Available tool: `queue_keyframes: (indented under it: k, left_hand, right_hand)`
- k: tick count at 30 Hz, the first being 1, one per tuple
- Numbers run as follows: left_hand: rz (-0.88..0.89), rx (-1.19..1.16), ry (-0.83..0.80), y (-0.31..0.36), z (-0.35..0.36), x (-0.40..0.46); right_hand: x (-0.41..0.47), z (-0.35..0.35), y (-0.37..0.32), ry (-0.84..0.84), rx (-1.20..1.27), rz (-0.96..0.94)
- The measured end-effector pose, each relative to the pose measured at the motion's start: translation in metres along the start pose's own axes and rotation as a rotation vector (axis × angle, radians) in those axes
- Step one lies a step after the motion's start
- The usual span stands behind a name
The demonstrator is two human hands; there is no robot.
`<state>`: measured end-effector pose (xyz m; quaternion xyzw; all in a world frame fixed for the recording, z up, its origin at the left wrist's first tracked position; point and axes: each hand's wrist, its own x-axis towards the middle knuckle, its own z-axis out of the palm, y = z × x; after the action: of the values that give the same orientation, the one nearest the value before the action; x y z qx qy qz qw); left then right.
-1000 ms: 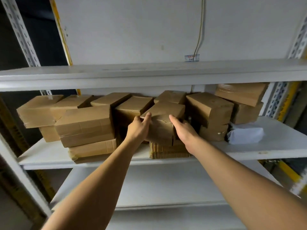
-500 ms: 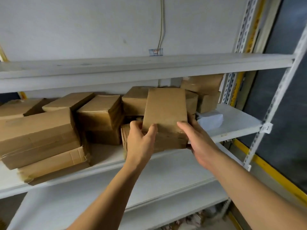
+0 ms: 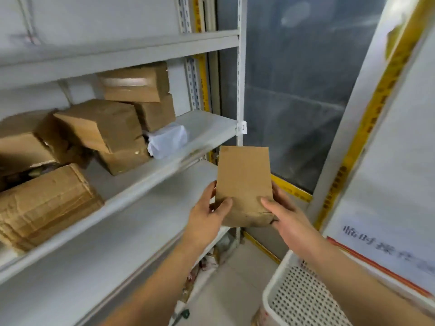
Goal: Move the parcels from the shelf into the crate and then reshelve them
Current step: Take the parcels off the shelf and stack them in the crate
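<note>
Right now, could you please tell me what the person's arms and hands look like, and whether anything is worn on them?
Both forearms are bare as far as the picture shows: no sleeves, gloves, watch or wristband. The left hand and right hand show no rings on the visible fingers. Motion blur softens finer detail.

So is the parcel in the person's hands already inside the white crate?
No, both hands hold the brown parcel in the air, above the crate.

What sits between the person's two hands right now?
In the head view, a brown parcel sits between them, upright and off the shelf. The left hand grips its lower left edge, the right hand its lower right.
</note>
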<state>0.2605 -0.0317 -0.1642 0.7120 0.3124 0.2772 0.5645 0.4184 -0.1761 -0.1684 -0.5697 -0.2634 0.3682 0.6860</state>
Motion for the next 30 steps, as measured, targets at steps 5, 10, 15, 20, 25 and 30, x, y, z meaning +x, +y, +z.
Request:
queue_keyframes:
  k: [5, 10, 15, 20, 25, 30]
  left_hand:
    - [-0.102, 0.135, -0.195, -0.048, 0.09, 0.012]
    - [-0.178, 0.247, -0.415, -0.099, 0.165, 0.022]
    - [-0.258, 0.343, -0.643, -0.158, 0.225, 0.036]
    - [-0.347, 0.408, -0.81, -0.221, 0.277, 0.046]
    - [-0.485, 0.462, -0.811, -0.291, 0.318, 0.05]
    - [-0.591, 0.459, -0.691, -0.374, 0.364, 0.049]
  right_hand:
    - [-0.031, -0.088, 0.039, 0.12, -0.053, 0.125]
    - [-0.055, -0.155, 0.087, 0.254, -0.082, 0.255]
    - [-0.07, -0.202, 0.148, 0.413, -0.101, 0.415]
    - [-0.066, -0.239, 0.22, 0.54, -0.027, 0.512]
    - [-0.045, -0.269, 0.298, 0.595, 0.06, 0.595]
    - [-0.022, -0.305, 0.39, 0.615, 0.151, 0.694]
